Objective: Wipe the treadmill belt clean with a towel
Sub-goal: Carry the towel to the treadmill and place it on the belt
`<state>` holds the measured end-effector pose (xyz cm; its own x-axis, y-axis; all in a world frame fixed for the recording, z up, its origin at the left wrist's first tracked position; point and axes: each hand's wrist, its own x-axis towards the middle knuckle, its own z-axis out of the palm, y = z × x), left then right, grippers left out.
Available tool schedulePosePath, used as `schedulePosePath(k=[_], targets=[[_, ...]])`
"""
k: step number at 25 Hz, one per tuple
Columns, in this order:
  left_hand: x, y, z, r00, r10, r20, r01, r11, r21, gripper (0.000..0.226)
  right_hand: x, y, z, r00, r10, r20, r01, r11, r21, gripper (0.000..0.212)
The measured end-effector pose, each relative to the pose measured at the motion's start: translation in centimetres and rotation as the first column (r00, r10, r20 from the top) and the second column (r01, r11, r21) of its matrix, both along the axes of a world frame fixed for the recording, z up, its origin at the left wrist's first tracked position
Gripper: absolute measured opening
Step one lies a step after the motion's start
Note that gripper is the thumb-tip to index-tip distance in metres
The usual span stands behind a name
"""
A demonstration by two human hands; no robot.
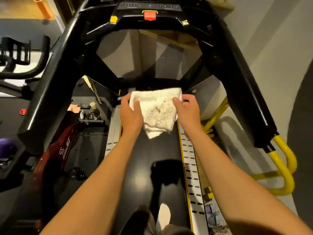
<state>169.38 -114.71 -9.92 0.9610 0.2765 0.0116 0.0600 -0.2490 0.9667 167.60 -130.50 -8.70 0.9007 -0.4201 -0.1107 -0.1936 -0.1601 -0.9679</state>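
A white, dirt-marked towel [157, 111] hangs spread out over the far end of the black treadmill belt [144, 167]. My left hand [131, 114] grips the towel's left edge, thumb on top. At the right edge my right hand [186, 110] pinches the upper corner. The towel's lower point hangs free just above the belt. Both forearms reach forward over the belt.
Black handrails [55, 73] and the console [149, 12] with a red stop key frame the belt. Grey side rails [191, 167] run along it. Yellow tubing [284, 167] stands at right, an exercise bike [25, 61] and clutter at left. A white-socked foot [163, 216] is on the belt.
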Motion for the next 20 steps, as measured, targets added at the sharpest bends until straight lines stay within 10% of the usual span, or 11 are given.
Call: schedulePosePath(k=[20], targets=[[33.4,1.4,-10.1,0.990,-0.029,-0.135,0.055,0.980,0.192,0.053,34.4,0.8,-9.2,0.964,0.154,-0.219,-0.172,0.983,-0.064,0.027]])
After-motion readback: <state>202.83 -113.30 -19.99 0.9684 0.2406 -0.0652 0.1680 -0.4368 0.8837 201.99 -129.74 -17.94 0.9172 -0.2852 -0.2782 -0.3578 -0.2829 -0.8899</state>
